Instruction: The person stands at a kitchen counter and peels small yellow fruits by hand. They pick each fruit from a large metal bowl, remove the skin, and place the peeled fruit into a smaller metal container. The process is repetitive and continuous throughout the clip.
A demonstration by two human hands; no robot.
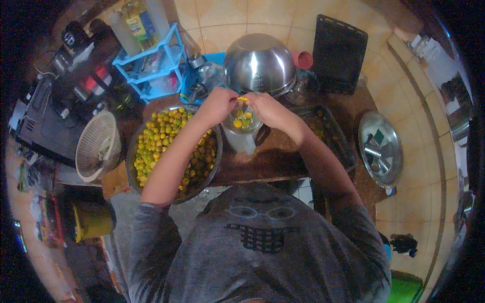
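Observation:
My left hand (221,105) and my right hand (269,108) meet fingertip to fingertip. Pinched between them is a small yellow citrus piece (242,99), partly hidden by the fingers. Just below sits a round vessel top (247,131), perhaps a strainer, with citrus pieces (238,123) and pale seeds in it. Under it stands a pale pitcher (244,143) whose handle points towards me. Beneath my left forearm, a large metal basin (219,151) holds many small yellow and green citrus fruits (153,146); the forearm covers part of them.
An upturned steel bowl (259,62) stands behind my hands. A blue plastic rack (151,68) is at back left, a woven plastic basket (96,147) left. Right of my forearm lie a dark tray (329,132) and a metal basin (394,151) with utensils. A black panel (339,55) leans behind.

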